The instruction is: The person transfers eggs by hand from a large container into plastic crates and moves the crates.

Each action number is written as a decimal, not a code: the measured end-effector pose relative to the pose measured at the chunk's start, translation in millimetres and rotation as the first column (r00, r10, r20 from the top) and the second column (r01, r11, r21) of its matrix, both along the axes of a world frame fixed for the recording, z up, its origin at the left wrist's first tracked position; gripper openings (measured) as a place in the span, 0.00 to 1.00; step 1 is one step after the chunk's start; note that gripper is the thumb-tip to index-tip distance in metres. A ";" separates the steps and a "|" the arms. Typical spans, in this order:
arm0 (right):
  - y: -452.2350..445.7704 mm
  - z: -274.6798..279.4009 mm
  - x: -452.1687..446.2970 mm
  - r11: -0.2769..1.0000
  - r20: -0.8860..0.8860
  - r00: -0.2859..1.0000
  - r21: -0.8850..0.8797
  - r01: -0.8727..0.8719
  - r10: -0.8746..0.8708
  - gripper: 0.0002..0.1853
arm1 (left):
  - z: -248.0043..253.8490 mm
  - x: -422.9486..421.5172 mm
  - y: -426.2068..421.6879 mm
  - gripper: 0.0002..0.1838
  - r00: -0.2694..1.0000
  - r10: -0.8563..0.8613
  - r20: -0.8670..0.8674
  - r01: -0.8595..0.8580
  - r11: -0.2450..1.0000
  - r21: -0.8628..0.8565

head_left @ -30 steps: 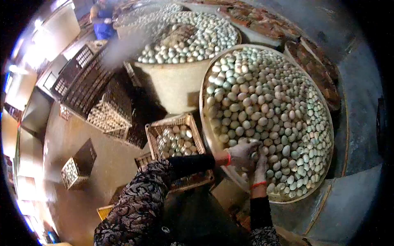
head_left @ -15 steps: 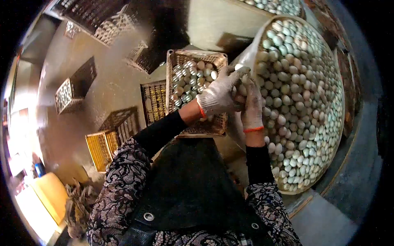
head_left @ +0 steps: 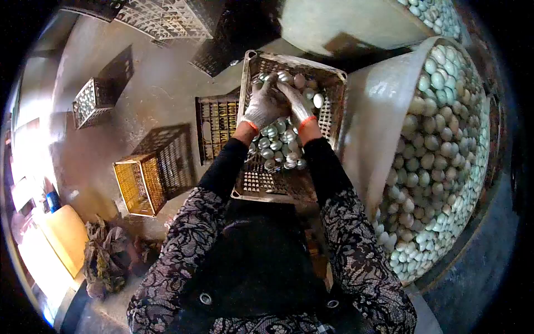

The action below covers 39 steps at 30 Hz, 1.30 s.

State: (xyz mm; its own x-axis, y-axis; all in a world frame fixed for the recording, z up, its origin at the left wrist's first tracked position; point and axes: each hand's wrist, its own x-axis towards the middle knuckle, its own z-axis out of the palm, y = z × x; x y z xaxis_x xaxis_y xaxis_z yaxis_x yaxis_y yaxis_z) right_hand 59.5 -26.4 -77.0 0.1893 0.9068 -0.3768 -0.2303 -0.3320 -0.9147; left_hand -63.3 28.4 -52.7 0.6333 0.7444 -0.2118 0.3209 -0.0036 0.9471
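Observation:
My left hand (head_left: pixel 263 104), in a whitish knit glove with an orange cuff, is over the plastic crate (head_left: pixel 278 195). Beside it my right hand (head_left: pixel 296 103), gloved the same way, leans in so that the fingers of both meet. They are cupped downward around eggs, which the gloves mostly hide. More pale eggs (head_left: pixel 276 146) lie in the crate below and around the hands, many with a striped sheen. One whiter egg (head_left: pixel 318 101) shows right of my right hand.
To the right a large tilted vat (head_left: pixel 370 106) is full of pale eggs (head_left: pixel 425 161). Another vat (head_left: pixel 328 22) stands behind. A yellow crate (head_left: pixel 136 186), a small crate of eggs (head_left: pixel 89 104) and a dark slatted crate (head_left: pixel 208 128) are on the floor at left.
Both hands have moved left from the vat's rim to over the crate, bringing eggs that showed between them. The view has shifted, so crate and vat appear further right.

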 end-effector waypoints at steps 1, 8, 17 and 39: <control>10.7 -42.5 2.3 0.993 0.062 0.997 0.107 -0.043 0.037 0.25 | -26.6 1.1 8.4 0.46 0.999 0.034 -0.039 -0.039 0.990 -0.135; 40.6 -20.7 0.4 0.980 0.255 0.967 -0.188 0.070 -0.020 0.22 | -58.4 10.1 14.4 0.28 0.675 -0.069 -0.735 0.620 0.592 0.514; -27.5 -16.4 -22.5 0.972 0.849 0.478 0.230 0.052 -0.226 0.22 | -93.7 7.9 -2.2 0.30 0.915 0.237 -0.326 -0.131 0.940 0.314; -475.7 219.5 14.3 0.765 0.384 0.714 -0.028 0.643 -0.586 0.27 | 242.7 159.6 -180.5 0.34 0.381 -0.871 -0.311 0.850 0.197 0.489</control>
